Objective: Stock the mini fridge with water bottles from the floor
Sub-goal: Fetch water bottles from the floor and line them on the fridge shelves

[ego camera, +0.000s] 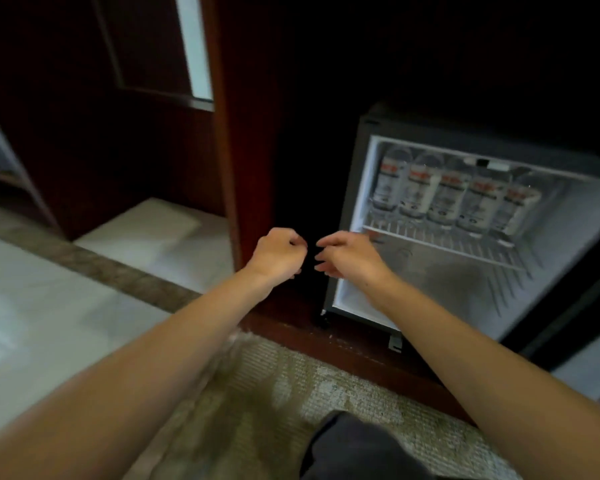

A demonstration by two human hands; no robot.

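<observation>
The mini fridge [368, 161] stands open inside a dark wooden cabinet at the right. Several water bottles [447, 197] with red and white labels stand in a row on its wire shelf [440, 242]. Below the shelf the fridge floor is bare. My left hand [278, 254] hovers just left of the fridge with its fingers curled, holding nothing. My right hand [350, 254] is beside it in front of the fridge's lower left corner, fingers loosely bent and empty. The two hands nearly touch. No bottle on the floor is in view.
A wooden cabinet post [226, 168] rises just left of the fridge. A raised wooden ledge [354, 344] runs below the fridge. Carpet [274, 393] lies under my arms, with pale tile floor [32, 323] at the left. My dark knee [354, 448] shows at the bottom.
</observation>
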